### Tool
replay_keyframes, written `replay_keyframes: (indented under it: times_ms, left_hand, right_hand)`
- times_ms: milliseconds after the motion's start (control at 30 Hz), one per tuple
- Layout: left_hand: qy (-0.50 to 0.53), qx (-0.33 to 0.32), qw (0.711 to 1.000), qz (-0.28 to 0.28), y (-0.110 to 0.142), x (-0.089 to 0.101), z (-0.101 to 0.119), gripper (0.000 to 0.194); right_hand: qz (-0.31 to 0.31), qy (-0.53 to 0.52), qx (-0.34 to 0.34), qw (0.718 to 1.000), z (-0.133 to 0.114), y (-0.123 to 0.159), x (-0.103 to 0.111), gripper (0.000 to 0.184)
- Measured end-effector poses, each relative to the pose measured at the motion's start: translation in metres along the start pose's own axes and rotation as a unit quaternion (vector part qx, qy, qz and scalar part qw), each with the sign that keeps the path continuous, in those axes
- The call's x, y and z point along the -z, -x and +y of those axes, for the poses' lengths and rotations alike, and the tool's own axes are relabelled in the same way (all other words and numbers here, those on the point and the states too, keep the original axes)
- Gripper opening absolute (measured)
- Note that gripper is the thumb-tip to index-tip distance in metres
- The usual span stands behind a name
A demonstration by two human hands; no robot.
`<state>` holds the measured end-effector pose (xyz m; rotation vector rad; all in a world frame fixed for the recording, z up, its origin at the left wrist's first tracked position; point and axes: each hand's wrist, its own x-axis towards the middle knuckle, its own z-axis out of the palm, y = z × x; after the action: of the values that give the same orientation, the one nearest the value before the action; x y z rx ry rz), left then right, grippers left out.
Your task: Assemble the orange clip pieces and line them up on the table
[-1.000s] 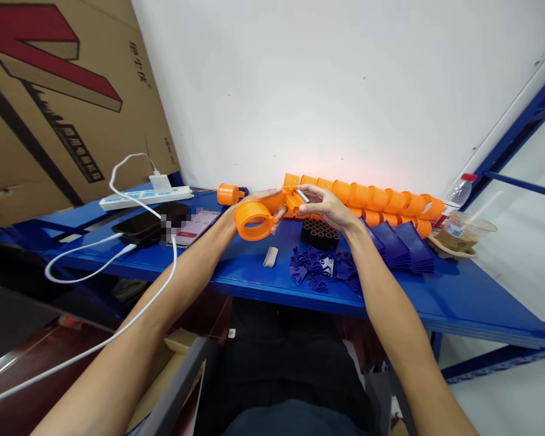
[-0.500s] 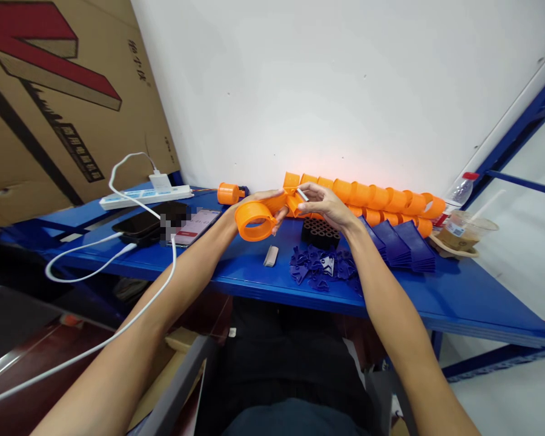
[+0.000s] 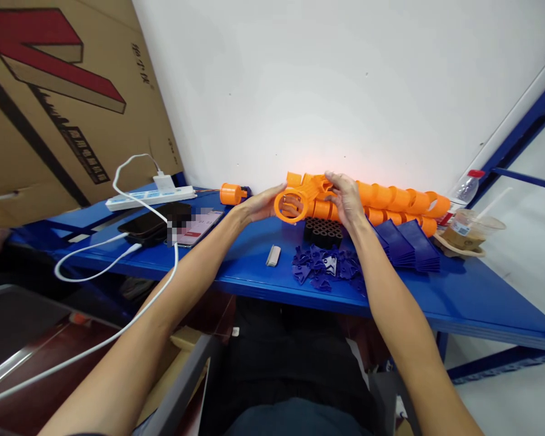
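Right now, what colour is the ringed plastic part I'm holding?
The ringed plastic part is orange, best seen in the head view.

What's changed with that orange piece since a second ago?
The orange piece has turned and moved rightward, between the left hand and right hand. The pale strip at the right fingers is out of sight. The dark blue parts and black tubes stayed put.

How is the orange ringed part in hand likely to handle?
The orange ringed part is likely stiff: its ring has a round outline. It looks light for its size, being open and hollow. Its jutting shape would probably stop it rolling far.
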<state>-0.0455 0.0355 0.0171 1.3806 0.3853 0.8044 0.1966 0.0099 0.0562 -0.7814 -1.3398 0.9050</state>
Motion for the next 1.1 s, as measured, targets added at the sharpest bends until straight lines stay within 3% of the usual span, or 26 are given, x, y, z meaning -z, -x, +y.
replay_keyframes:
  times_ms: [100,200,467,567,667,733,833,867,967,1100]
  left_hand:
    - [-0.068,-0.020,0.997,-0.019,0.000,-0.007,0.000,0.065]
    - [-0.099,-0.037,0.994,0.002,-0.001,-0.012,0.001,0.064]
    - [-0.163,-0.118,0.974,0.102,0.000,-0.015,0.013,0.051]
    - [-0.116,-0.188,0.957,0.189,0.003,-0.013,0.021,0.049]
    - [-0.074,-0.282,0.894,0.339,0.004,-0.002,0.029,0.047]
    - [-0.104,-0.294,0.837,0.450,0.006,0.010,0.032,0.044]
    - [-0.241,-0.208,0.731,0.604,0.010,0.029,0.035,0.036]
    - [-0.313,-0.157,0.692,0.632,0.012,0.034,0.035,0.034]
    - [-0.503,0.002,0.605,0.617,0.017,0.040,0.031,0.033]
    - [-0.629,0.160,0.562,0.513,0.020,0.035,0.022,0.057]
  right_hand:
    - [0.036,0.003,0.008,0.999,0.004,-0.003,0.005,0.059]
    - [0.046,-0.002,0.012,0.999,0.005,-0.004,0.005,0.061]
    - [0.048,-0.044,0.030,0.997,0.001,0.001,-0.005,0.070]
    - [0.043,-0.047,0.028,0.998,0.000,0.002,-0.005,0.069]
    - [0.056,-0.040,0.017,0.998,0.001,0.001,-0.002,0.068]
    - [0.064,-0.038,0.012,0.997,0.002,0.000,0.000,0.067]
    - [0.063,-0.036,0.008,0.997,0.006,-0.001,0.001,0.067]
    - [0.061,-0.034,0.006,0.998,0.007,-0.001,0.001,0.067]
    - [0.057,-0.032,0.005,0.998,0.010,-0.002,0.001,0.068]
    - [0.054,-0.036,0.009,0.998,0.012,-0.003,0.001,0.068]
